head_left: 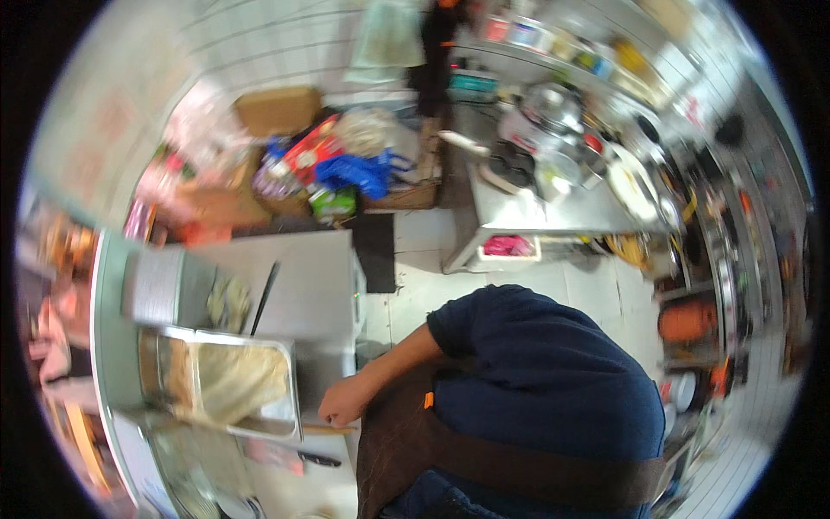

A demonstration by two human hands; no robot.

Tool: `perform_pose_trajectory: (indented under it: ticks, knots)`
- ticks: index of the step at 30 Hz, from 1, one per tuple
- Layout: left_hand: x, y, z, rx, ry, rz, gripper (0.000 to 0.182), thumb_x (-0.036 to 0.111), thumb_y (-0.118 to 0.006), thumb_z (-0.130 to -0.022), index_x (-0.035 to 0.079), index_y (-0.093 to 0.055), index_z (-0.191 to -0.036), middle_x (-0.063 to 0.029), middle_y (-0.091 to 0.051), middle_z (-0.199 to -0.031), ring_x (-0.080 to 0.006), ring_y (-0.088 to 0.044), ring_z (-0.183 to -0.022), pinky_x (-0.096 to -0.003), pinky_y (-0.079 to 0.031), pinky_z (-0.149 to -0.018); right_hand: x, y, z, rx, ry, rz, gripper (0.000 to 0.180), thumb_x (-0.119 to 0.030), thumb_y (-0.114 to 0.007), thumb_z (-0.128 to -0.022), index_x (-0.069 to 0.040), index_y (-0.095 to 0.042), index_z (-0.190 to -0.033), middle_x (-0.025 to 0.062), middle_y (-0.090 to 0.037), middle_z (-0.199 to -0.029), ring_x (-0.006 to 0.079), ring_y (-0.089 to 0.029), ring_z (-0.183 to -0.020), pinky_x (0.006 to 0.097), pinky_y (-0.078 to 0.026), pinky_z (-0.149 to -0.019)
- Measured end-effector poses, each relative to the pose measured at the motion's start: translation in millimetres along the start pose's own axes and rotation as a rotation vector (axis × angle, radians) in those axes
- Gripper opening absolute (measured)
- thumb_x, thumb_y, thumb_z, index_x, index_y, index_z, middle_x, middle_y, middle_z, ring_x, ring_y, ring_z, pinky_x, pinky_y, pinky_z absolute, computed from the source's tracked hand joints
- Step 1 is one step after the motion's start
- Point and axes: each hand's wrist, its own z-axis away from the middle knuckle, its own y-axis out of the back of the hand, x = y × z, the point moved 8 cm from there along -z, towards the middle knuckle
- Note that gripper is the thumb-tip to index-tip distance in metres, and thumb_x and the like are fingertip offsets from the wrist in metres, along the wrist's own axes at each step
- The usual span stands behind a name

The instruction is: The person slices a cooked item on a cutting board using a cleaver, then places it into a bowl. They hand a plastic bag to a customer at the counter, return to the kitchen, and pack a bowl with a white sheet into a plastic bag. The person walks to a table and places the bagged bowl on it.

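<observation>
My right hand (345,401) is at the end of a bent arm in a short dark blue sleeve, in front of my brown apron. Its fingers are blurred and seem curled; whether they hold anything is unclear. Just below the fingertips lies a thin wooden strip (329,430). Left of the hand, a rectangular metal tray (298,396) holds a pale, dough-like mass (243,376). A knife with a black handle (319,459) lies on the pale surface below the tray. My left hand is out of view.
A long dark rod (265,298) lies on the metal counter (311,269), near a metal box (162,285). Cardboard boxes and a blue plastic bag (363,174) stand beyond. A steel table (506,214) at upper right bears pots and containers. Cluttered shelving stands at right.
</observation>
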Motion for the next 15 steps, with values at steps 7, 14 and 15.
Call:
perform_pose_trajectory:
  ticks: [7, 14, 15]
  knots:
    - [43.9, -85.6, -41.3, -0.559, -0.116, -0.311, 0.064, 0.040, -0.056, -0.102, -0.003, -0.043, -0.147, -0.0220, -0.054, -0.141, -0.0304, -0.054, -0.130, -0.0431, -0.045, -0.107, 111.5, -30.2, 239.1, 0.602, -0.581, -0.127, 0.035, -0.033, -0.057, -0.093, -0.006, -0.068, -0.113, 0.0148, -0.072, -0.102, 0.0325, -0.069, -0.095, 0.0454, -0.053, -0.084]
    - [20.1, -269.7, -40.2, -0.824, -0.125, -0.570, 0.051, 0.028, -0.055, -0.104, -0.002, -0.046, -0.144, -0.0171, -0.060, -0.132, -0.0245, -0.059, -0.120, -0.0365, -0.047, -0.103, 81.6, -132.8, 393.6, 0.719, -0.616, -0.327, 0.043, -0.036, -0.058, -0.094, -0.002, -0.068, -0.118, 0.0175, -0.073, -0.104, 0.0311, -0.069, -0.094, 0.0417, -0.052, -0.085]
    - [14.1, -301.2, -33.5, -0.875, -0.144, -0.616, 0.050, 0.027, -0.054, -0.105, -0.002, -0.046, -0.144, -0.0171, -0.060, -0.132, -0.0243, -0.059, -0.120, -0.0361, -0.047, -0.103, 84.2, -144.0, 415.3, 0.742, -0.676, -0.412, 0.044, -0.036, -0.058, -0.094, -0.002, -0.067, -0.120, 0.0173, -0.072, -0.106, 0.0325, -0.068, -0.098, 0.0416, -0.052, -0.087]
